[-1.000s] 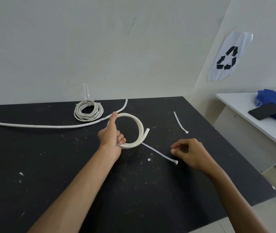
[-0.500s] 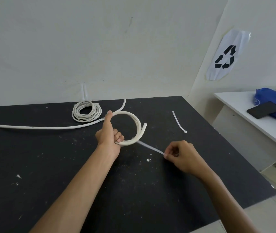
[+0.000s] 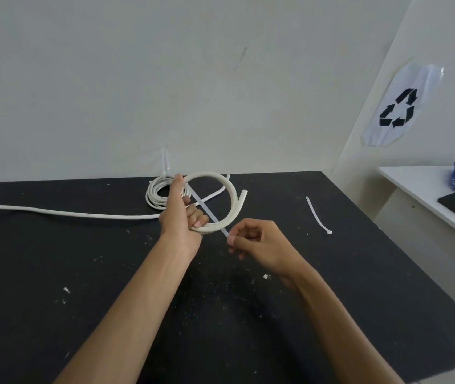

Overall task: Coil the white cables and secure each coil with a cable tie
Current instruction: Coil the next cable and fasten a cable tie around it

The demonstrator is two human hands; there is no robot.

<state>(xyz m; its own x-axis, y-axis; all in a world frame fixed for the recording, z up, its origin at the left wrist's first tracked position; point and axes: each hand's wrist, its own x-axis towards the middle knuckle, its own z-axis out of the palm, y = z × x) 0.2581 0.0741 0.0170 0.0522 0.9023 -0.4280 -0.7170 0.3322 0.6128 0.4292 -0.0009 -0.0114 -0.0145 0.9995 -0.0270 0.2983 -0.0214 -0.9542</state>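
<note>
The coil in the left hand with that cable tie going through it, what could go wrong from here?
1. The left hand grips the coil at one spot only, and its free end already sticks out, so the loops may spring open.
2. The right hand pinches the cable tie just at its near end; the thin strip could slip out.
3. The tie might close around only some of the loops.
</note>
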